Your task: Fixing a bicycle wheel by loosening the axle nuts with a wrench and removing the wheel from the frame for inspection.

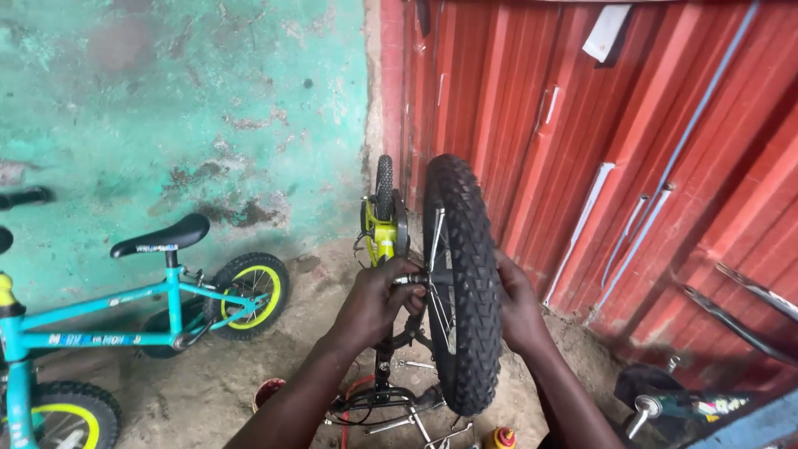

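A dirt floor (216, 382) runs up to a flaking green wall (166, 100) at upper left and red corrugated metal sheeting (582, 125) at right. At centre frame stands a knobby black wheel (462, 283), upright beside a yellow-green bike frame (381, 234). The left hand (378, 299) curls its fingers round the axle (grip closed); the right hand (517, 303) presses the tyre's far side, fingers hidden. A teal child's bike (125, 316) fills the lower left.
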